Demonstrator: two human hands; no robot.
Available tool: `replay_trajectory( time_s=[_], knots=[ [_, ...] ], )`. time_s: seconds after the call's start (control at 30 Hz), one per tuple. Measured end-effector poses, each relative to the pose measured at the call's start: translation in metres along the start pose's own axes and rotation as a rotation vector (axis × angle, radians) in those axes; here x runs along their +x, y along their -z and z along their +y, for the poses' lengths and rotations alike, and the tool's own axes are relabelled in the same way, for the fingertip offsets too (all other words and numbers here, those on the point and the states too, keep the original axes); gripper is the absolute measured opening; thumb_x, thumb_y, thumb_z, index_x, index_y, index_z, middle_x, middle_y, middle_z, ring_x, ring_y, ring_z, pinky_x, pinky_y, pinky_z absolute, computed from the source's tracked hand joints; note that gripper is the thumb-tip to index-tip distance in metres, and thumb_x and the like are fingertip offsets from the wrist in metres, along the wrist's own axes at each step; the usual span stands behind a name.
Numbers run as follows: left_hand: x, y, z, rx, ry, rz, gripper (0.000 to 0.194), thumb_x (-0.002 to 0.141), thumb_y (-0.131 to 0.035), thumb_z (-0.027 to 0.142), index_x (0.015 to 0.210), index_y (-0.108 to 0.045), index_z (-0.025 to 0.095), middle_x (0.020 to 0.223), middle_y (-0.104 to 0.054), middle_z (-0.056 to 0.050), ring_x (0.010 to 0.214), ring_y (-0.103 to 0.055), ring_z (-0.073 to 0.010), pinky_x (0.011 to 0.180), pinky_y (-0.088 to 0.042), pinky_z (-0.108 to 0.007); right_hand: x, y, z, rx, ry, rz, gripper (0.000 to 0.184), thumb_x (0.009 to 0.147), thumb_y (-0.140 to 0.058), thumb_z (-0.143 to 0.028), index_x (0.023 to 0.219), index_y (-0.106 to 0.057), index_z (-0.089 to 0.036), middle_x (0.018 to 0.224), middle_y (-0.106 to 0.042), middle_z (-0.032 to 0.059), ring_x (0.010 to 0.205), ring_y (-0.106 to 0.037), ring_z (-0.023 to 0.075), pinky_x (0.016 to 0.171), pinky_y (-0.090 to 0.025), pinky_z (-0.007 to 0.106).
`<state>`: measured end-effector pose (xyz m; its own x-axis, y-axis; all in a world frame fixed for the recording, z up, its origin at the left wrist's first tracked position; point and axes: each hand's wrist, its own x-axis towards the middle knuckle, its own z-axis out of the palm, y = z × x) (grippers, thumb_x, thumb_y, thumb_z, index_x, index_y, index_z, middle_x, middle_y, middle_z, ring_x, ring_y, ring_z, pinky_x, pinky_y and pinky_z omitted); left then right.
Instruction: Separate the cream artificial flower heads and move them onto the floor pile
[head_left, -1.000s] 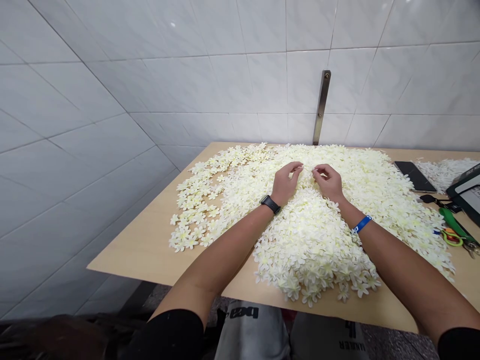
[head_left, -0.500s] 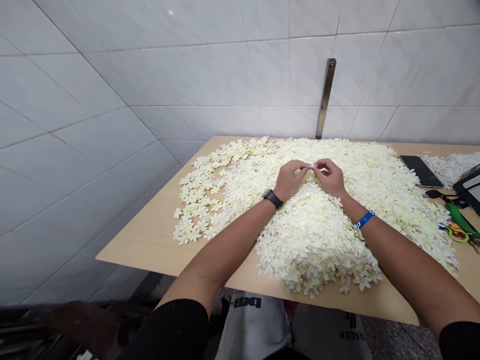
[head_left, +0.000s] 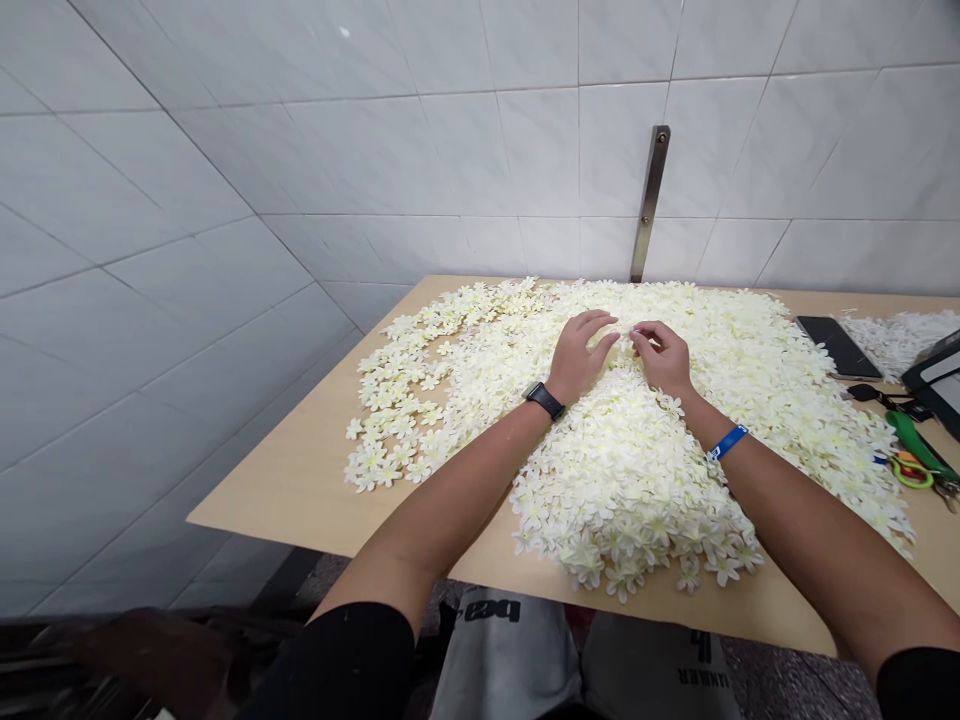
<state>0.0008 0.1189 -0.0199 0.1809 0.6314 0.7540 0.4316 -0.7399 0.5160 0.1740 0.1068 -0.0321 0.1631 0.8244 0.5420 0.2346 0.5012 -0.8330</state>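
Note:
A broad heap of white artificial flowers (head_left: 630, 480) with pale yellow centres covers much of the wooden table (head_left: 300, 480). Above the middle of the heap is my left hand (head_left: 581, 355), its thumb and fingers parted and nothing visible between them. My right hand (head_left: 661, 356) is just beside it, thumb and fingertips pinched together. Whatever small piece may be in that pinch is too tiny to name. The two hands are apart by a narrow gap, with flowers below them.
Toward the right lie a black phone (head_left: 838, 347), a pile of thin white pieces (head_left: 904, 340), green-handled pliers (head_left: 919, 445) and a dark box (head_left: 937, 380). Looser flowers (head_left: 397, 400) spread at the left. A tiled wall (head_left: 450, 150) with a metal bar (head_left: 649, 205) rises behind.
My hands came together with fingertips meeting around something small and pale, then parted slightly. The left fingers have spread, while the right hand stays pinched. The camera view shifted a little.

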Motion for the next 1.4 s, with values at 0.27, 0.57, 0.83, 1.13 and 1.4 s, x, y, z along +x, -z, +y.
replay_trajectory(
  time_s=[0.27, 0.57, 0.83, 1.13, 1.4],
  knots=[
    [-0.001, -0.003, -0.004, -0.011, -0.072, -0.056, 0.021, 0.1, -0.057, 0.027, 0.1, -0.076, 0.021, 0.099, -0.079, -0.006, 0.095, -0.072, -0.0195, 0.091, -0.054, -0.036, -0.001, -0.002, -0.002, -0.05, 0.024, -0.048, 0.027, 0.082, -0.071, -0.048, 0.089, -0.07, -0.023, 0.085, -0.071, 0.0032, 0.079, -0.066, 0.0187, 0.067, -0.054, 0.031],
    [0.0, -0.002, -0.006, -0.023, -0.008, -0.02, 0.02, 0.094, -0.067, 0.037, 0.086, -0.076, 0.022, 0.087, -0.078, -0.004, 0.085, -0.071, -0.0182, 0.084, -0.055, -0.035, 0.0, -0.001, -0.001, -0.039, 0.019, -0.05, 0.02, 0.085, -0.068, -0.042, 0.088, -0.069, -0.022, 0.087, -0.071, 0.0032, 0.079, -0.067, 0.0186, 0.069, -0.054, 0.032],
    [0.001, -0.001, 0.0, -0.049, -0.061, -0.065, 0.02, 0.097, -0.062, 0.032, 0.107, -0.075, 0.02, 0.108, -0.078, -0.006, 0.1, -0.071, -0.0183, 0.094, -0.055, -0.035, -0.002, 0.0, -0.006, -0.072, 0.064, -0.088, 0.025, 0.086, -0.066, -0.047, 0.085, -0.068, -0.022, 0.087, -0.071, 0.0035, 0.08, -0.065, 0.0185, 0.069, -0.055, 0.032],
    [0.003, 0.001, 0.002, 0.032, 0.097, -0.079, 0.015, 0.094, -0.066, 0.03, 0.091, -0.079, 0.022, 0.095, -0.08, -0.004, 0.091, -0.073, -0.0182, 0.091, -0.054, -0.034, -0.002, 0.0, -0.007, -0.09, 0.055, -0.119, 0.029, 0.084, -0.068, -0.052, 0.088, -0.068, -0.023, 0.088, -0.07, 0.0037, 0.081, -0.066, 0.0192, 0.07, -0.056, 0.033],
    [0.017, 0.012, 0.008, 0.02, 0.107, -0.187, 0.026, 0.096, -0.063, 0.04, 0.091, -0.077, 0.019, 0.098, -0.08, -0.005, 0.092, -0.072, -0.0191, 0.092, -0.053, -0.033, 0.011, 0.009, -0.017, -0.216, 0.086, -0.112, 0.023, 0.089, -0.059, -0.041, 0.086, -0.07, -0.021, 0.083, -0.072, 0.0044, 0.076, -0.067, 0.0203, 0.071, -0.055, 0.035]
  ],
)
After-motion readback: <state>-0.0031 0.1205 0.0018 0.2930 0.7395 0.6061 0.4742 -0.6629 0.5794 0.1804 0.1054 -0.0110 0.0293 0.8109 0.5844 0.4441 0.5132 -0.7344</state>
